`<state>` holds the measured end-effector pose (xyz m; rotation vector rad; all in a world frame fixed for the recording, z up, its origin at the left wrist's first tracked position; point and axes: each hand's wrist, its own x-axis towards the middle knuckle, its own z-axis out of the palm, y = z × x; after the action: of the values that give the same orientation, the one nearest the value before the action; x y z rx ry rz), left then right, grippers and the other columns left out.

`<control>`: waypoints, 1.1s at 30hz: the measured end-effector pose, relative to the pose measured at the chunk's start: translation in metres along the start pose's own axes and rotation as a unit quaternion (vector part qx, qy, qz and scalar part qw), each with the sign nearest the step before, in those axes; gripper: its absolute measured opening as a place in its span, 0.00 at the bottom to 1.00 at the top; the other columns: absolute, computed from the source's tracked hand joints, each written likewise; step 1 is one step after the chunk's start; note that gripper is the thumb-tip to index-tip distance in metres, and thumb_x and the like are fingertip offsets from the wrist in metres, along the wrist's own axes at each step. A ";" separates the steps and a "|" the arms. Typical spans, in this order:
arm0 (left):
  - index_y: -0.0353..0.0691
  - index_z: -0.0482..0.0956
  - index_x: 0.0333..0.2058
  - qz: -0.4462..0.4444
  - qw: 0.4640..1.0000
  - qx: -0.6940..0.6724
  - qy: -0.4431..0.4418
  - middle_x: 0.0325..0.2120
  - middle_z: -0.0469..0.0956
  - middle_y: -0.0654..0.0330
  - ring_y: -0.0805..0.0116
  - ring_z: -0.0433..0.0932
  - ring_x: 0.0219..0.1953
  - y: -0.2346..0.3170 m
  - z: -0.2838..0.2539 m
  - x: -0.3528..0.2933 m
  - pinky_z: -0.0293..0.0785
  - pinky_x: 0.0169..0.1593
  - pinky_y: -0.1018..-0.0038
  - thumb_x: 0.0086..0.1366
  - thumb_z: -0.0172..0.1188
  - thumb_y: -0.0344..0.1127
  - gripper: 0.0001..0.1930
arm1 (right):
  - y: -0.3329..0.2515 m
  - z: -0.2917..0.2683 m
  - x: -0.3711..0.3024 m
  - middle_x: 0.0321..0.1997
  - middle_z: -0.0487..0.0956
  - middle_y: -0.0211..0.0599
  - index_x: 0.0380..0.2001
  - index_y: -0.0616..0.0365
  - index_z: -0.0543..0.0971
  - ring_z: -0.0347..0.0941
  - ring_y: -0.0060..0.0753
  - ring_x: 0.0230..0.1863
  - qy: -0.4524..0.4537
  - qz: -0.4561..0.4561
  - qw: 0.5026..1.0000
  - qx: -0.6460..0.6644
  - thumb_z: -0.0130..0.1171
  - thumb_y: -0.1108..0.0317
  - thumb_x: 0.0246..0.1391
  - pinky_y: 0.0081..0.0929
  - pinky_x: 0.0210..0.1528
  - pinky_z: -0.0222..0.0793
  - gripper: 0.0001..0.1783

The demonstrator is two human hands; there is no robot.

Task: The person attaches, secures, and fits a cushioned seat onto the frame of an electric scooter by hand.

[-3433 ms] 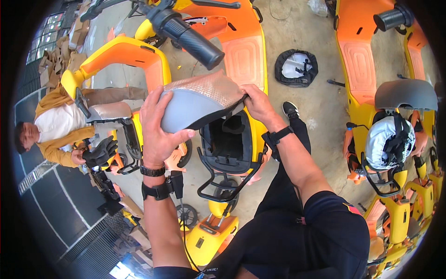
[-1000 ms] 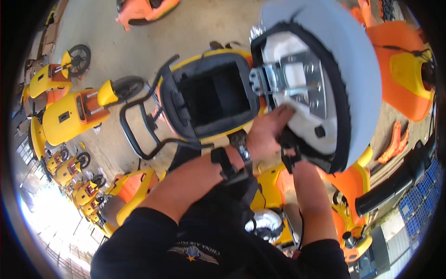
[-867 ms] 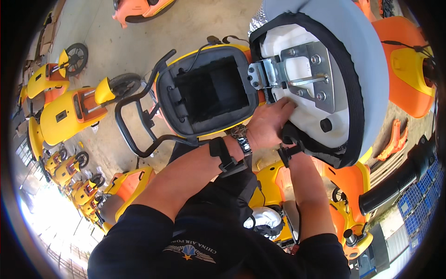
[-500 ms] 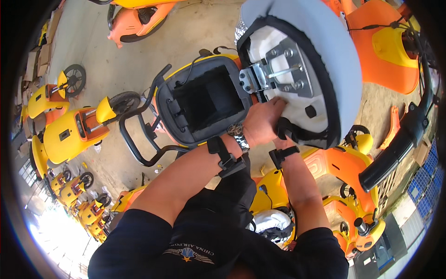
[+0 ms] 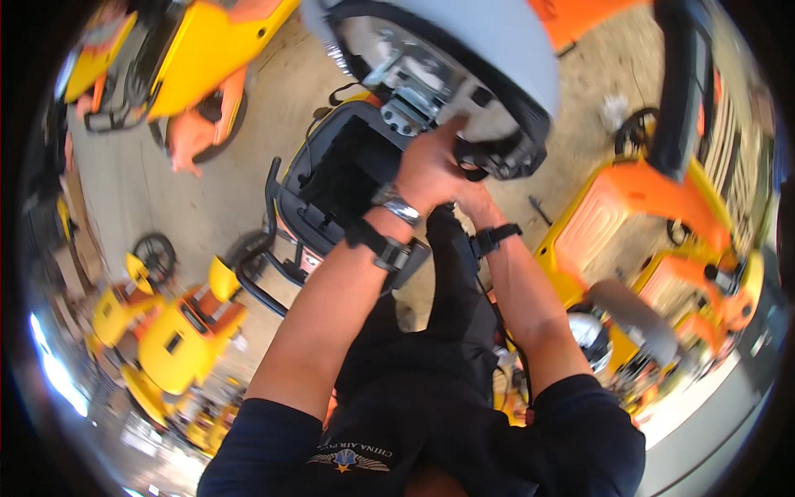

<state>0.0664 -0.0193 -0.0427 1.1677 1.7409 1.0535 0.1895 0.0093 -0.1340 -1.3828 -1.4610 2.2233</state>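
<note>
A scooter seat [image 5: 509,50] with a light grey-blue cover stands tipped up, its underside toward me. Metal hinge plates [image 5: 411,108] join it to the grey storage bin [image 5: 290,186] of the scooter. My left hand [image 5: 431,170], wearing a watch, is closed at the near lower corner of the seat's underside, thumb toward the pale base panel. Close beside it my right hand [image 5: 475,200] grips the same corner from below, its fingers mostly hidden behind the left hand and the seat. Black trim edging [image 5: 526,153] bunches at that corner. Some blur softens the seat.
A black rear rail [image 5: 269,215] curves round the bin's left side. Yellow and orange scooters stand at the left [image 5: 178,340], the upper left [image 5: 211,54] and the right [image 5: 609,215]. A black handlebar grip [image 5: 675,124] juts in at the upper right.
My view has turned and shifted, so the seat and bin sit further left and up. Both hands stay at the seat's near corner, now closer together, the left covering more of the right.
</note>
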 end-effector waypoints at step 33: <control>0.31 0.77 0.44 -0.243 0.824 -0.510 0.040 0.36 0.81 0.44 0.44 0.79 0.45 -0.016 -0.161 -0.069 0.74 0.52 0.50 0.69 0.44 0.62 0.33 | -0.015 -0.002 -0.010 0.36 0.80 0.56 0.40 0.55 0.81 0.76 0.61 0.42 0.123 0.004 0.940 -0.319 0.58 0.50 0.55 0.47 0.42 0.72 0.21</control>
<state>-0.0656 -0.1227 0.0107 -0.0060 1.0995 1.4087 0.1910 0.0133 -0.1162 -1.7462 -2.1741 1.5414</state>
